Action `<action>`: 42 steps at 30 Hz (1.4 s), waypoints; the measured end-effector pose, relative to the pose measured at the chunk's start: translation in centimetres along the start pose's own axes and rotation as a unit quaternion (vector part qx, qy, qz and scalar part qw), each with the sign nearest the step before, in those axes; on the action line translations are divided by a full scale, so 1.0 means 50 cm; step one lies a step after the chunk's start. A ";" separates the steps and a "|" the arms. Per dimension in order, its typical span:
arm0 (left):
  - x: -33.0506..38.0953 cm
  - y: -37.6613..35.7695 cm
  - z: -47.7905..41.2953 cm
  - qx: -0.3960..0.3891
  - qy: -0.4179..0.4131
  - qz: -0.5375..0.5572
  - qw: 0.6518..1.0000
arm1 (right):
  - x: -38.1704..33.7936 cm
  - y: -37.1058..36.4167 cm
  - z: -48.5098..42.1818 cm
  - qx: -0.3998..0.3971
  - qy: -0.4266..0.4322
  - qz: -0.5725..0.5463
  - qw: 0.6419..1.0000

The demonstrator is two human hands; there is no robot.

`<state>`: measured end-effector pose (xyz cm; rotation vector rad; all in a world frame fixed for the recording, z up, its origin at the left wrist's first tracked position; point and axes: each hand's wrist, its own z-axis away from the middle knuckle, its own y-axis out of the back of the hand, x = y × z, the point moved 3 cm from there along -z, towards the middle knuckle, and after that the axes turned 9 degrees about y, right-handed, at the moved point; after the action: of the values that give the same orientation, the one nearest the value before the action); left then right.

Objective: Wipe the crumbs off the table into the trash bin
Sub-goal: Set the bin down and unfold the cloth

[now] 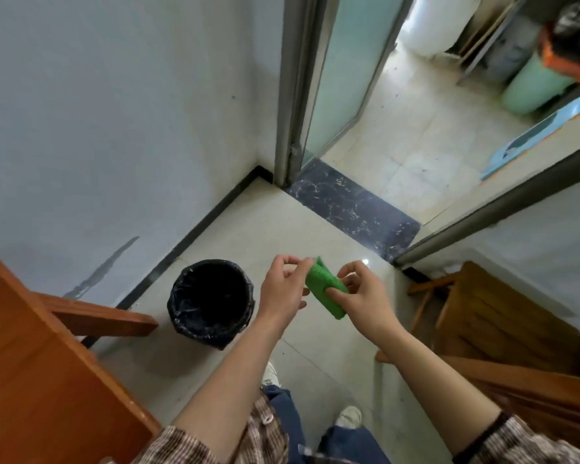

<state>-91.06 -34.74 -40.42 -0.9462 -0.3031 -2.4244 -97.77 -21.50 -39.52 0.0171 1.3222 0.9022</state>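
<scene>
A green cloth (322, 285), folded, hangs between both my hands above the floor. My right hand (362, 296) grips its lower right side with thumb and fingers. My left hand (283, 289) pinches its upper left corner with the fingertips. A round trash bin (211, 301) lined with a black bag stands on the floor just left of my left hand, next to the wall; its inside looks dark. The wooden table (37, 373) fills the lower left, only its edge and a bare part of its top in view.
A wooden chair (503, 326) stands at the right against the wall. Ahead, a doorway with a dark stone threshold (352, 205) leads into a tiled room where another person (573, 38) is. My shoes (349, 415) are on the pale floor below.
</scene>
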 end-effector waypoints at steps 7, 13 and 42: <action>0.003 -0.194 0.139 -0.061 -0.063 -0.013 0.996 | 0.037 0.199 0.173 0.072 0.107 0.017 0.991; -0.037 -0.361 0.286 -0.128 -0.104 0.019 0.986 | 0.107 0.396 0.350 0.105 0.115 -0.023 0.988; -0.177 -0.812 0.552 -0.180 -0.148 -0.350 0.907 | 0.356 0.898 0.634 0.305 0.041 -0.109 0.945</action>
<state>-91.78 13.31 -27.10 -1.5979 -0.3530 -3.0493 -96.83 33.77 -22.67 0.3116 1.6024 0.2831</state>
